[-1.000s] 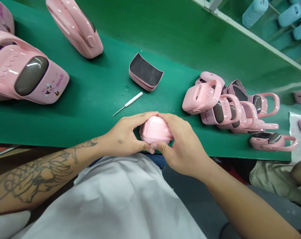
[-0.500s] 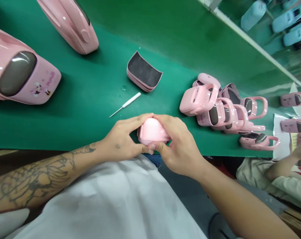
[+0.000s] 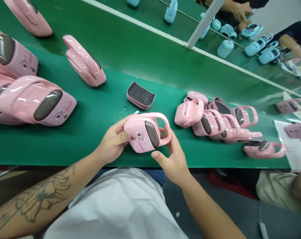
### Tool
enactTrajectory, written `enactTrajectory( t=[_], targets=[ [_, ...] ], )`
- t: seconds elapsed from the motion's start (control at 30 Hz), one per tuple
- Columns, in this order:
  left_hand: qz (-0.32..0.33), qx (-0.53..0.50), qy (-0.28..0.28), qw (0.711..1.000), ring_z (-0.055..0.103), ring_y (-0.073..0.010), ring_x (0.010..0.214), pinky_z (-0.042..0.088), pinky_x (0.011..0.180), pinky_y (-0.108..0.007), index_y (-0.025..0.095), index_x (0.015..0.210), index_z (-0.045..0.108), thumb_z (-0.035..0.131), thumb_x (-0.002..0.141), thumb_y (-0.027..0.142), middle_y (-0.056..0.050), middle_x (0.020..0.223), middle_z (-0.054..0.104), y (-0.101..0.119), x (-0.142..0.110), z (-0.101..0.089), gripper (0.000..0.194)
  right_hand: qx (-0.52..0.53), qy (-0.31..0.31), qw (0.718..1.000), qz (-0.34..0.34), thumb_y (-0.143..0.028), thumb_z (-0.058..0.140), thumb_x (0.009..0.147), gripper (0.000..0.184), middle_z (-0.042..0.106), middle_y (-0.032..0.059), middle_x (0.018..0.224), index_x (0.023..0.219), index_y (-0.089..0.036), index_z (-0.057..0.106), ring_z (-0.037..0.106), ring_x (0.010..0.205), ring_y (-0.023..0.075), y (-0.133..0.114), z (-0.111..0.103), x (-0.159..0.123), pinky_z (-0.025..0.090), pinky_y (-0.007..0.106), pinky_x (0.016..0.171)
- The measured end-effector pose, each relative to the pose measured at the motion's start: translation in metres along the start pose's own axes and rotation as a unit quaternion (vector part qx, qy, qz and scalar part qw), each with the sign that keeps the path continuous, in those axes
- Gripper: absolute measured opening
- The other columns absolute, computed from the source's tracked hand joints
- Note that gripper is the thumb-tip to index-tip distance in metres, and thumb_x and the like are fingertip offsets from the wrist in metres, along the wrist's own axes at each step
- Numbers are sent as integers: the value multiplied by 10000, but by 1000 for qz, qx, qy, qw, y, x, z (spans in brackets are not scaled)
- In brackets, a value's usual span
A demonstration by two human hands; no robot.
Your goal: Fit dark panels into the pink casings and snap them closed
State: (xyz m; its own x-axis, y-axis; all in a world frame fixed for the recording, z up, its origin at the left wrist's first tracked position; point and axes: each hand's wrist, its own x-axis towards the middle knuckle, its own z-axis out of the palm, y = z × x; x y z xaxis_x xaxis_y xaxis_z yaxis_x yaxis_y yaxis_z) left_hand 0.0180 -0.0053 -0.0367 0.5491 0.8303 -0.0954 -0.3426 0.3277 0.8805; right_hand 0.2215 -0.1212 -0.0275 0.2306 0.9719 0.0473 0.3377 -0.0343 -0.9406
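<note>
Evidently the left hand (image 3: 112,141) does the holding: it is closed on the far end of the shell (image 3: 134,127), thumb over the printed front and fingers out of sight beneath, so that most of the print (image 3: 140,136) and the dark window (image 3: 152,134) stay uncovered and turned up to view. The right hand (image 3: 176,162) is half open, its fingertips at the handle (image 3: 167,124) and seen through its loop, its thumb apart from the shell; that looks more like steadying than clamping, though how much weight it takes I cannot tell. The shell is held above the bench (image 3: 90,146), near its front edge and before the body, which probably keeps it easy to see and turn. Just beyond lies the cup (image 3: 141,94), hollow side up and within short reach, with a white tip (image 3: 136,112) showing between it and the left hand. Other shells sit in a left group (image 3: 50,103) and a right group (image 3: 188,113), likely leaving the middle for handwork.
</note>
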Motion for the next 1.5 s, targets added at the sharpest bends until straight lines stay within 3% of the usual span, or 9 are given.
enactTrajectory(
  t=[0.2, 0.4, 0.67, 0.8, 0.97, 1.1, 1.3, 1.4, 1.5],
  targets=[
    [22, -58, 46, 997, 740, -380, 1264, 622, 1003, -448, 202, 1430, 726, 816, 887, 619, -136, 1325, 805, 8, -13, 7, 691, 11, 106, 993, -51, -554, 875, 892, 747, 679, 173, 1463, 1497, -256, 554, 712, 1315, 351, -33, 44, 4, 657, 511, 1056],
    [32, -34, 60, 997, 736, -354, 1251, 609, 994, -411, 248, 1585, 532, 1012, 679, 581, -133, 1373, 764, 15, -20, 1, 1078, -32, 102, 983, -147, -428, 839, 929, 546, 702, 122, 1312, 1403, -306, 595, 726, 1181, 335, -49, 53, 8, 662, 510, 989],
    [96, -13, 79, 992, 735, -336, 1197, 613, 948, -398, 234, 1400, 646, 1014, 652, 635, -124, 1324, 770, 17, -16, -1, 925, -124, 148, 956, -221, -428, 723, 1010, 508, 666, 167, 1265, 1439, -272, 500, 699, 1137, 368, -61, 63, 10, 652, 584, 961],
    [89, -52, 110, 988, 758, -326, 1175, 636, 936, -396, 243, 1283, 719, 999, 684, 616, -86, 1242, 808, 19, -7, -5, 760, -117, 106, 959, -235, -434, 714, 1044, 668, 647, 200, 1438, 1596, -260, 379, 680, 1331, 373, -58, 67, 23, 635, 586, 1090],
    [66, -92, 107, 988, 634, -444, 1449, 594, 1111, -605, 270, 1364, 743, 832, 798, 792, -122, 1434, 772, 35, -6, -10, 776, -93, 70, 965, -237, -514, 786, 997, 1055, 485, 222, 1691, 1765, -275, 104, 541, 1557, 388, -62, 68, 33, 555, 635, 1230],
    [70, -120, 97, 985, 598, -454, 1500, 552, 1168, -644, 259, 1338, 770, 826, 804, 795, -126, 1480, 754, 42, -9, -15, 759, -91, 73, 957, -267, -507, 800, 996, 946, 535, 207, 1665, 1741, -288, 260, 570, 1529, 391, -71, 69, 34, 566, 630, 1213],
    [61, -198, 101, 973, 747, -401, 1318, 611, 1131, -552, 283, 1096, 855, 913, 741, 744, -42, 1148, 870, 36, -8, -10, 585, -68, 43, 956, -281, -527, 707, 1052, 790, 556, 181, 1665, 1714, -278, 354, 571, 1538, 381, -83, 78, 38, 515, 619, 1267],
    [61, -136, 75, 986, 709, -427, 1371, 594, 1161, -565, 248, 1200, 836, 823, 789, 836, -99, 1273, 838, 36, -13, -10, 717, 16, -4, 975, -220, -577, 740, 1026, 848, 505, 154, 1727, 1720, -285, 351, 543, 1574, 369, -77, 72, 38, 497, 582, 1295],
    [156, 74, 89, 981, 595, -395, 1515, 546, 1229, -503, 291, 1498, 688, 892, 826, 703, -118, 1608, 650, 39, -30, -21, 814, 65, -77, 985, -137, -549, 792, 1001, 879, 501, 127, 1742, 1719, -300, 350, 548, 1579, 347, -66, 47, 28, 521, 531, 1284]
  ],
)
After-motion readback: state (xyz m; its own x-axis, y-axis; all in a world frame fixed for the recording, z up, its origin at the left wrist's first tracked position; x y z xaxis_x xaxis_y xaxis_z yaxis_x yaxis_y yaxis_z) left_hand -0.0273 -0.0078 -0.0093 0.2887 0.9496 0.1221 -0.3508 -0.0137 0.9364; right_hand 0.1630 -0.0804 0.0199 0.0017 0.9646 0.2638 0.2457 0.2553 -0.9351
